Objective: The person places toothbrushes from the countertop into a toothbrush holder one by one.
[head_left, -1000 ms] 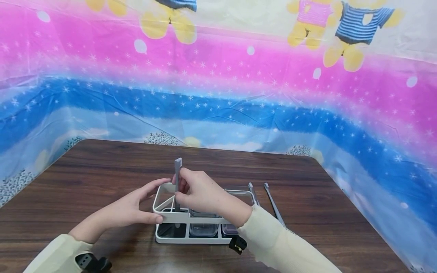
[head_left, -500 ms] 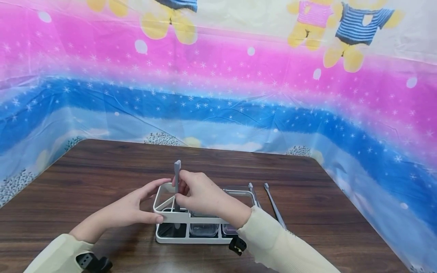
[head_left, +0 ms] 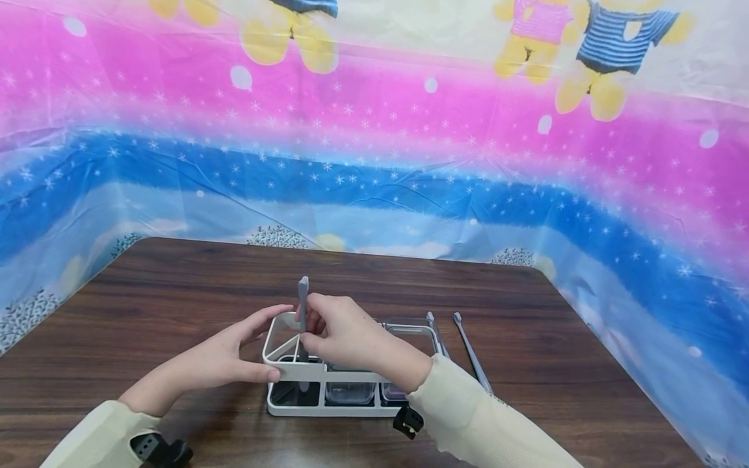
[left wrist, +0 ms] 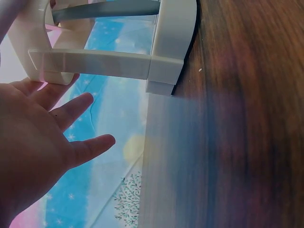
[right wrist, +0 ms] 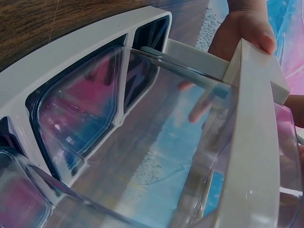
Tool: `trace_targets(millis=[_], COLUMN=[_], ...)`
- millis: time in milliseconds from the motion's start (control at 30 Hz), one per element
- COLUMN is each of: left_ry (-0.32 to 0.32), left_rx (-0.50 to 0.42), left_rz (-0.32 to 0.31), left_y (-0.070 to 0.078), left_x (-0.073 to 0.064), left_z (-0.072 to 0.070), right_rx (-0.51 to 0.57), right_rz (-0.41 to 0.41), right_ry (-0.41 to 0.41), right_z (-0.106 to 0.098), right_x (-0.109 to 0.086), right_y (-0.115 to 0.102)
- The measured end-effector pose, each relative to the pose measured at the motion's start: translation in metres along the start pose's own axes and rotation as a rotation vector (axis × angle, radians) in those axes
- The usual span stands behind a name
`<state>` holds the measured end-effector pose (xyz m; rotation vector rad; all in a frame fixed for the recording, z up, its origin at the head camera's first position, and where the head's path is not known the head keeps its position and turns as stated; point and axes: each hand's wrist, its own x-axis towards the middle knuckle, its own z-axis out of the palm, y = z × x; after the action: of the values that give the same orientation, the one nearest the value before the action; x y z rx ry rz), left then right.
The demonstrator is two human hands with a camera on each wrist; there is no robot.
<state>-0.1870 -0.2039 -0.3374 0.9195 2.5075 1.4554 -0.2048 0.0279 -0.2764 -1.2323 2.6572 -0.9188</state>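
Observation:
My right hand (head_left: pixel 351 328) pinches a grey toothbrush (head_left: pixel 303 302) between thumb and fingers. Head up and nearly vertical, the brush reaches down into a divided slot at the left end of a white toothbrush holder (head_left: pixel 298 372). Its grey handle (left wrist: pixel 109 8) crosses the inside of the holder in the left wrist view. My left hand (head_left: pixel 228 361) grips the holder's left end, thumb on the front of the upper rim and index finger along the back. Some of its other fingers stretch out free below the rim in the left wrist view.
Clear cups (head_left: pixel 349 393) sit in the holder's other compartments, partly behind my right hand. On the dark wooden table (head_left: pixel 175 292), two more grey toothbrushes lie to the right, one of them (head_left: pixel 471 351) farther out. A patterned curtain (head_left: pixel 374 149) hangs behind the table.
The toothbrush has sunk slightly into the holder, and my right hand has come down a little with it. The left hand and the holder stay where they were.

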Motion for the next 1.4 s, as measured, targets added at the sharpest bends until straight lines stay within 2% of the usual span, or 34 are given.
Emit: trace_targets(millis=[900, 1133, 1400], left_ry=[0.002, 0.018, 0.036], left_rx=[0.002, 0.02, 0.043], left_rz=[-0.01, -0.006, -0.009], left_y=[0.002, 0.0, 0.002], left_x=[0.0, 0.0, -0.001], left_z=[0.001, 0.002, 0.001], right_rx=[0.007, 0.027, 0.033], right_rz=[0.006, 0.016, 0.023], right_ry=[0.018, 0.04, 0.14], right_z=[-0.002, -0.017, -0.05], right_x=[-0.003, -0.008, -0.021], right_y=[0.003, 0.001, 0.007])
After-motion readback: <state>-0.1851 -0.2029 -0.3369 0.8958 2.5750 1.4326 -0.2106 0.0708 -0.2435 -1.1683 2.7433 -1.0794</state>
